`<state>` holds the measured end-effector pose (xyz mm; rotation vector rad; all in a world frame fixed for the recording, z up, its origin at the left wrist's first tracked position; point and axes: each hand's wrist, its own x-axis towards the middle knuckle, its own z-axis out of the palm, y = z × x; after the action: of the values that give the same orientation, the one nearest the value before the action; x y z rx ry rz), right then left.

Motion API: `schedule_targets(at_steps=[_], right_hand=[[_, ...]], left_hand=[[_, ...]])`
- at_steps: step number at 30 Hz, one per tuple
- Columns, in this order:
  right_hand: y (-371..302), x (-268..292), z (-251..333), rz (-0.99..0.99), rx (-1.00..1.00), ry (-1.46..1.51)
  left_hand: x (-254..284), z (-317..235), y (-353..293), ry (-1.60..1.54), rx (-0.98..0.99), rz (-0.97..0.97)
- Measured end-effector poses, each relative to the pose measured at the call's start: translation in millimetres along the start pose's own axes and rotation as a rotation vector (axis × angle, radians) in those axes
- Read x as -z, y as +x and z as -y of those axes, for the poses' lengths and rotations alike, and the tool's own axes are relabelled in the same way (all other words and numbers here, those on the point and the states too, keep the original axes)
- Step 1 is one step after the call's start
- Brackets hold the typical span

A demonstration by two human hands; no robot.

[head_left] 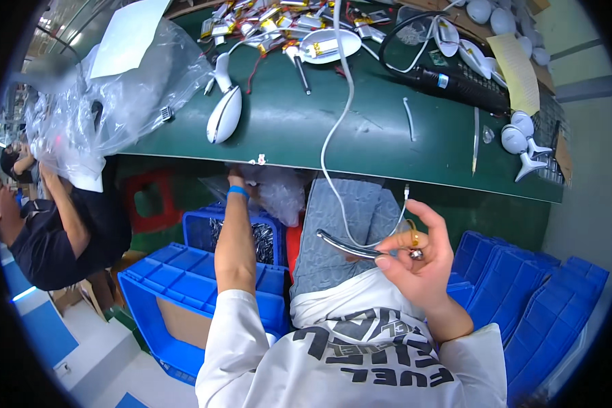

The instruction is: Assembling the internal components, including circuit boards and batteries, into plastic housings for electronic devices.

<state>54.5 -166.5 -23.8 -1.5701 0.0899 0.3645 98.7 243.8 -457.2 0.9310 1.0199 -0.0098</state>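
R hand [418, 262] fingers pinched on curved strip [345, 246]; L hand [235, 179] under table [387, 151] front edge, grip can't tell. Prob. fetching step; next: withdraw L.

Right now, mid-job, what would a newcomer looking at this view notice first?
Probably the heap of small silver and yellow packs with thin wires, spread along the far side of the green table. Next, the right hand, raised near the lap at the table's near edge, pinching a slim, curved, shiny piece. Bright blue crates also stand out, below the table on both sides of the person.
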Motion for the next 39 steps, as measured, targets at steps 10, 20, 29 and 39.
schedule_targets(at_steps=[10,20,29,39], right_hand=[[19,-1,-6,0.058,0.008,0.32],[5,0,-16,0.3,-0.281,0.873],[-4,8,-24,0.41,-0.426,1.124],[89,33,5,-0.462,0.451,-0.42]], left_hand=[[-59,-71,-205,1.227,-0.819,0.125],[-172,-112,-422,0.146,-0.45,0.933],[-194,-76,-423,-0.119,-0.552,1.069],[-178,-99,-409,-0.4,-0.563,0.781]])
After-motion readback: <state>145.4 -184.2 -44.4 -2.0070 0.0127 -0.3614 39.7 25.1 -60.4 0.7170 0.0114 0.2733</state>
